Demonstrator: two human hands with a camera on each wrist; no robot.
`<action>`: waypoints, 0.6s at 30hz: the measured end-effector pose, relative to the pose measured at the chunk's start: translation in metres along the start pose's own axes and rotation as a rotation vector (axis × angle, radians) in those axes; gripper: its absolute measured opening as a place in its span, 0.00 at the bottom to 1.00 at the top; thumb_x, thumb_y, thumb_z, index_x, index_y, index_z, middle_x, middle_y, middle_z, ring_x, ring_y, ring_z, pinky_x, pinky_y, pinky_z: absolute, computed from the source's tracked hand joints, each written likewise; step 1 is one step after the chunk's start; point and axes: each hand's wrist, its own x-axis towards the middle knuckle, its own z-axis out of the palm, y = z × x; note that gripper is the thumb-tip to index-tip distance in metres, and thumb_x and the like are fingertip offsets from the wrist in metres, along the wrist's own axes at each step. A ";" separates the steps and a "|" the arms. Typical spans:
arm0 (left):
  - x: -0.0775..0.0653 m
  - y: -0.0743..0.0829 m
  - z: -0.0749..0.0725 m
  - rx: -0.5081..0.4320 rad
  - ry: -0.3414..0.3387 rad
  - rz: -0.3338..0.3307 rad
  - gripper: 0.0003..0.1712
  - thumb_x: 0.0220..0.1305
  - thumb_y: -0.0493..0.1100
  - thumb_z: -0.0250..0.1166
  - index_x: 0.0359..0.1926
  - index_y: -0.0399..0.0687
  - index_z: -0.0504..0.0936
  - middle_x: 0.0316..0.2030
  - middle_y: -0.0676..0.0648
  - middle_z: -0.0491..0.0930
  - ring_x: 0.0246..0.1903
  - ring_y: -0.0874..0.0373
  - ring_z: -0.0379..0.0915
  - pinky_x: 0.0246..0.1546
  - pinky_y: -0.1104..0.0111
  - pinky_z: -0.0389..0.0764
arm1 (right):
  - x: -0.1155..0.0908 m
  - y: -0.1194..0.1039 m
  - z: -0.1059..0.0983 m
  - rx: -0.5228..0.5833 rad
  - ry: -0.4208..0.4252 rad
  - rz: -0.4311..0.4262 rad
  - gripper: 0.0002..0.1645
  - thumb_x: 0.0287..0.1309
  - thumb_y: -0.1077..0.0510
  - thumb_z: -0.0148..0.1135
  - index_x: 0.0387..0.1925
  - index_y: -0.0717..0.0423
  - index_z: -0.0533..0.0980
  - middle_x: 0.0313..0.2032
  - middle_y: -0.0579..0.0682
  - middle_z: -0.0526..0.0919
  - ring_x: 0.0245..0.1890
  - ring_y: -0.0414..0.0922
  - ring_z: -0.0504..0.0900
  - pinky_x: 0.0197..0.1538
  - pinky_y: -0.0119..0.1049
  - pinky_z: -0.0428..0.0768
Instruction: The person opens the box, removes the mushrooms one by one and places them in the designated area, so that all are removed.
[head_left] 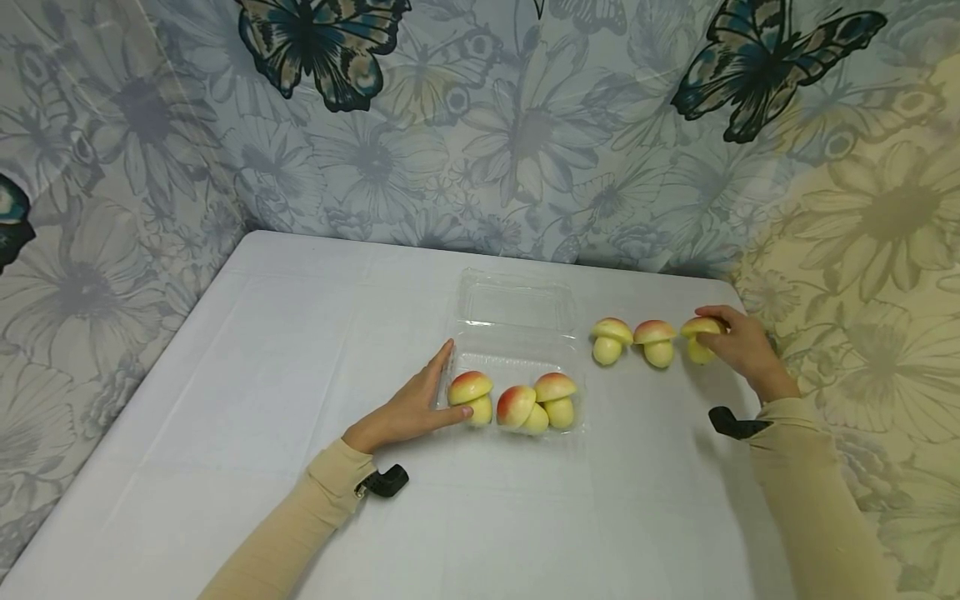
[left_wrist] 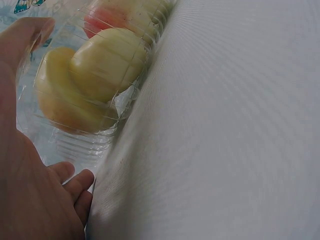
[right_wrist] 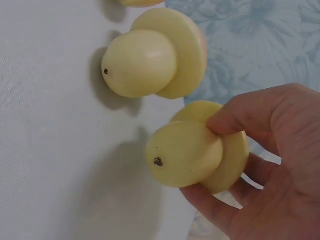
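My right hand (head_left: pixel 742 346) pinches a yellow toy mushroom (right_wrist: pixel 182 152) with a red-tinged cap, thumb on one side and fingers on the other. Two similar mushrooms (head_left: pixel 656 343) stand upright to its left on the table. My left hand (head_left: pixel 405 408) rests against the left side of a clear plastic container (head_left: pixel 517 343), its fingers along the side wall and its thumb stretched toward the front. Inside the container's front are three more mushrooms: an upright one (head_left: pixel 470 387) by the thumb, a tilted one (head_left: pixel 517 407), and one at the right (head_left: pixel 556 387).
The container's transparent lid (head_left: pixel 516 300) lies folded back behind it. Everything stands on a table with a white cover (head_left: pixel 300 350). Flowered, butterfly-patterned walls (head_left: pixel 525 142) border the table at the back and sides.
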 end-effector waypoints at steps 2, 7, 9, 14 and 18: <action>0.000 0.000 0.000 0.000 -0.001 -0.003 0.64 0.63 0.66 0.66 0.81 0.62 0.28 0.82 0.45 0.37 0.81 0.48 0.34 0.79 0.46 0.44 | 0.000 0.000 0.001 -0.006 -0.001 0.002 0.29 0.70 0.58 0.56 0.67 0.67 0.67 0.66 0.74 0.68 0.62 0.65 0.68 0.46 0.27 0.65; 0.000 0.000 0.000 -0.001 -0.002 -0.002 0.65 0.63 0.66 0.66 0.81 0.62 0.27 0.82 0.45 0.37 0.81 0.48 0.33 0.79 0.46 0.44 | -0.001 0.000 0.003 0.000 -0.031 0.021 0.29 0.71 0.57 0.55 0.68 0.67 0.67 0.67 0.74 0.67 0.64 0.67 0.66 0.49 0.33 0.67; 0.000 0.000 0.000 0.001 -0.004 0.000 0.65 0.63 0.66 0.66 0.81 0.62 0.27 0.82 0.45 0.37 0.81 0.48 0.33 0.79 0.46 0.44 | -0.001 0.001 0.003 0.010 -0.052 0.033 0.29 0.72 0.57 0.54 0.68 0.67 0.66 0.68 0.75 0.66 0.64 0.67 0.66 0.49 0.35 0.68; 0.000 -0.001 0.000 0.007 -0.006 0.001 0.65 0.63 0.66 0.66 0.81 0.62 0.27 0.82 0.46 0.36 0.81 0.49 0.33 0.80 0.47 0.44 | 0.001 0.005 0.005 0.020 -0.087 0.048 0.30 0.72 0.57 0.54 0.69 0.67 0.65 0.68 0.74 0.65 0.63 0.65 0.67 0.46 0.29 0.69; 0.000 0.000 0.000 0.002 -0.005 -0.003 0.65 0.63 0.65 0.66 0.81 0.62 0.27 0.82 0.47 0.36 0.81 0.49 0.33 0.80 0.47 0.44 | 0.002 0.007 0.007 0.021 -0.084 0.039 0.30 0.72 0.57 0.54 0.69 0.67 0.65 0.68 0.74 0.66 0.62 0.64 0.68 0.44 0.27 0.68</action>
